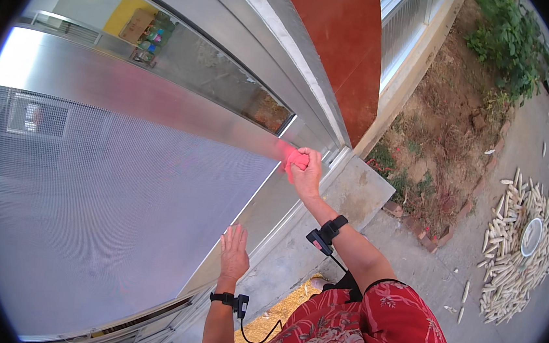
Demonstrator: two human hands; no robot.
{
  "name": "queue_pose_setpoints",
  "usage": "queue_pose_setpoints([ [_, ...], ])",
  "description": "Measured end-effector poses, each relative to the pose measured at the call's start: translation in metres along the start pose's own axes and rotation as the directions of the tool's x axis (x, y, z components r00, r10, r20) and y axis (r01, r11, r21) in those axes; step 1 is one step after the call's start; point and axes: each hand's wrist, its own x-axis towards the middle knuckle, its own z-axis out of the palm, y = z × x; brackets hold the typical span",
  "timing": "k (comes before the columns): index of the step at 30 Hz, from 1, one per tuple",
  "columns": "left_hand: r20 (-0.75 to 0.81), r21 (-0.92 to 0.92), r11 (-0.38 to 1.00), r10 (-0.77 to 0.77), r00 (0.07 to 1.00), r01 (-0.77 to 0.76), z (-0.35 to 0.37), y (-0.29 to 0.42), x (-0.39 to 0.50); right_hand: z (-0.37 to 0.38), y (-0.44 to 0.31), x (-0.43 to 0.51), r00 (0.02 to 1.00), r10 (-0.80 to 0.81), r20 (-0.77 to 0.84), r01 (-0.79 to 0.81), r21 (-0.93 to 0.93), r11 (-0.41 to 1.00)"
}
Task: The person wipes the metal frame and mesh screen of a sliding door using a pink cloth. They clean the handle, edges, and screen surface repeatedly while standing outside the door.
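Bunched in my right hand (309, 178) is a pink cloth (296, 161), pressed against the metal frame near the corner of a door with a screen panel. Its pink reflection shows in the shiny metal rail (164, 92) between the screen mesh (130, 198) and a glass pane (205, 62). My left hand (234, 255) holds nothing; its fingers are extended at the lower metal stile, by the edge of the mesh. Whether its palm presses on the metal is hard to tell. Each wrist wears a black strap with a small cabled device.
A concrete ledge (351, 188) runs beside the door, with yellow grains (274, 313) on the ground near my feet. Farther right, a brick-edged soil bed (433, 151) and a pile of pale corn cobs (509, 285) with a white basin (531, 237) lie in the yard.
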Motion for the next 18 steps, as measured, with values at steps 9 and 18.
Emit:
queue_pose_setpoints([
  [9,-0.016,-0.022,1.0,0.009,1.0,-0.009,0.002,-0.002,-0.001,0.002,0.013,-0.001,1.0,0.004,-0.022,-0.004,-0.026,1.0],
  [18,-0.017,-0.027,1.0,0.008,1.0,-0.009,0.004,-0.003,0.0,0.003,0.016,0.0,0.999,0.043,-0.019,-0.044,-0.056,0.997],
])
